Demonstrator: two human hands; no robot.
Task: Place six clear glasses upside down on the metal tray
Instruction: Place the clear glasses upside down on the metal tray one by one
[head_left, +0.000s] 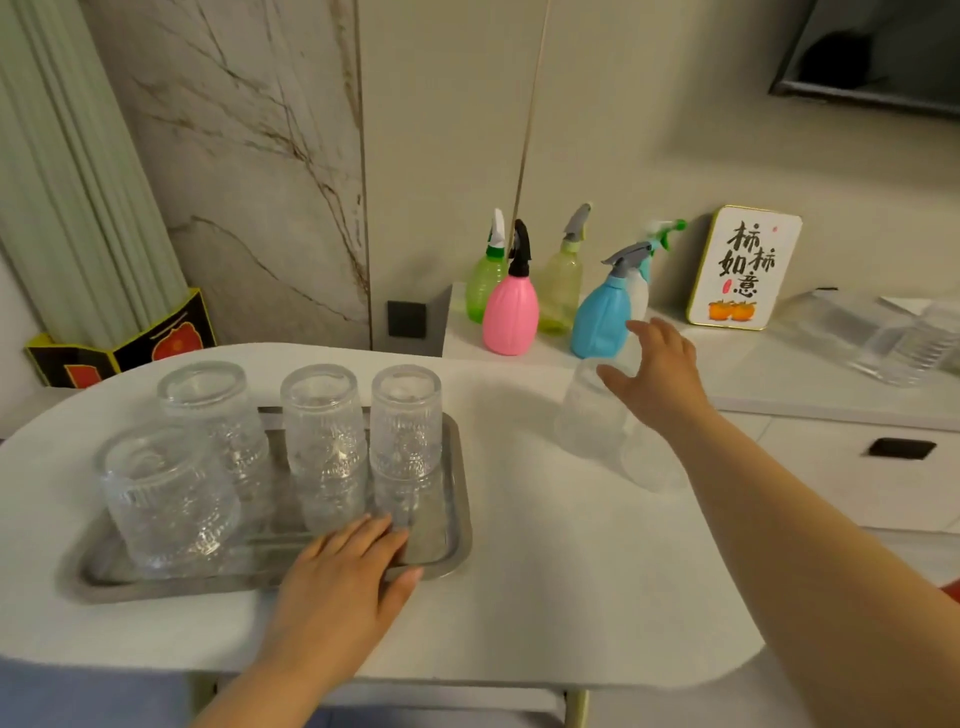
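Fingers (618, 382) of the right hand (657, 374), spread wide and holding nothing, reach over the top of a clear glass (589, 410) that stands on the white table (571, 571) well to the right of the metal tray (457, 519). Thumb and fingertips lie at or just above the glass's upper edge; whether they touch it cannot be told, since the view is blurred there. A 2nd loose glass (649, 462) stands just beside the 1st, nearer the wrist. The left hand (343, 571) lies flat and open on the tray's near rim, gripping nothing. 4 glasses sit upside down on the tray: 3 in the back row (322, 421) and 1 at front left (166, 493).

Likely risks, as judged: the forearm could brush the 2nd loose glass and topple it during the lift; smooth glass could slip from a loose top grip; set down too close, the carried glass could strike those already on the tray.
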